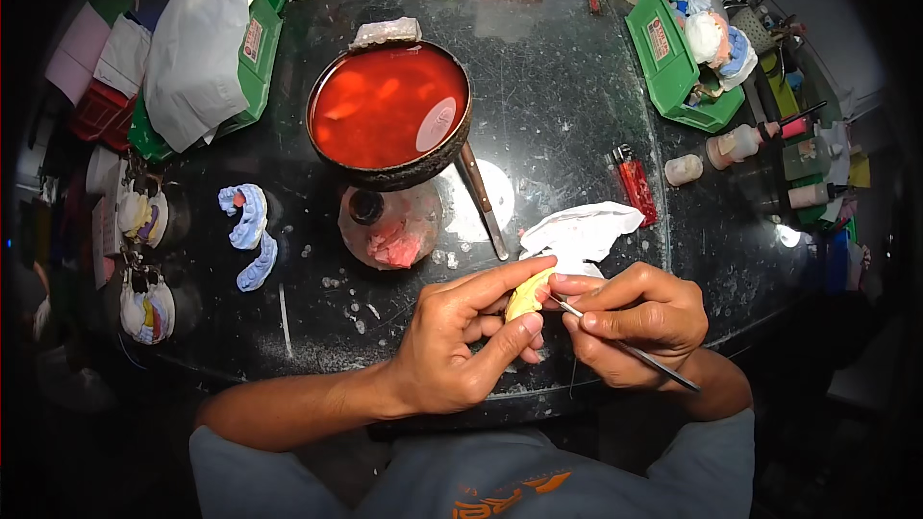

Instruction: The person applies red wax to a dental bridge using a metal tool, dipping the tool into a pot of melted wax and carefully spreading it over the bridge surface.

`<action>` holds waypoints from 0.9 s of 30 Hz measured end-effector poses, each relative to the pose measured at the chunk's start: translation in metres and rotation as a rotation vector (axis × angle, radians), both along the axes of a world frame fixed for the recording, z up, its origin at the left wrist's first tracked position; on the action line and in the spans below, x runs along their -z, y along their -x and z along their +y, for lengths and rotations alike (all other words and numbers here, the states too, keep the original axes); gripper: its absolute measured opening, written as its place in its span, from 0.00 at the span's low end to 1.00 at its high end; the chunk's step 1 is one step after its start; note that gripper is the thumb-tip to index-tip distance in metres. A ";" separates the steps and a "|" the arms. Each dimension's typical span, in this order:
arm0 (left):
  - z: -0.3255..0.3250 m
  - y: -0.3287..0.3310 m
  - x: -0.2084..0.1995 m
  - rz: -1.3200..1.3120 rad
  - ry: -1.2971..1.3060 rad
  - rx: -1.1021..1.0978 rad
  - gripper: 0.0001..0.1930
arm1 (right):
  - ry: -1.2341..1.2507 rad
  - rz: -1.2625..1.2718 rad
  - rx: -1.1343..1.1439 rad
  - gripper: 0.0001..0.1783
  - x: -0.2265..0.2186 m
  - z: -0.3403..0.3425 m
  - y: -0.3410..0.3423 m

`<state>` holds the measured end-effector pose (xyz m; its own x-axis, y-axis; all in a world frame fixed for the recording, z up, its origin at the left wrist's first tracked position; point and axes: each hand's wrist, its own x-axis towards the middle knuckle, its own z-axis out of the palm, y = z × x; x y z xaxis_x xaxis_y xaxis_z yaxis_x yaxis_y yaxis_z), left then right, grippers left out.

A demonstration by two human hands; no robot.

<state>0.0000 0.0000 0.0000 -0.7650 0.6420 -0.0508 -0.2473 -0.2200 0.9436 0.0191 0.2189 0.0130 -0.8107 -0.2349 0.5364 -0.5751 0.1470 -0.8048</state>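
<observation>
Between the fingertips and thumb of my left hand is a small yellow dental cast, held above the table's near edge. My right hand grips a slim metal dental carving tool like a pen. Its tip meets, or nearly meets, the right side of the cast; the fingers partly hide the contact. Just beyond both hands lies a crumpled white tissue. A red lighter rests past the tissue. A knife with a wooden handle points toward my left hand.
A dark bowl of red liquid stands beyond the hands, near a round burner-like vessel with pink residue. Blue dental casts lie to the left, beside mounted casts. Green bins and small bottles line the sides.
</observation>
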 end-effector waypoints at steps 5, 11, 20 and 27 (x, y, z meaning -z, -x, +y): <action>0.000 -0.001 -0.001 0.006 0.017 0.006 0.24 | -0.022 -0.016 0.014 0.11 -0.002 0.000 -0.002; 0.000 -0.001 -0.001 0.009 0.018 0.000 0.24 | -0.048 -0.019 0.021 0.11 -0.004 -0.001 -0.003; 0.001 -0.002 0.000 0.048 0.002 -0.019 0.24 | -0.022 -0.006 -0.001 0.10 -0.003 0.001 -0.002; 0.001 -0.002 0.000 0.029 -0.008 -0.020 0.24 | -0.027 -0.009 0.015 0.10 -0.003 0.001 -0.002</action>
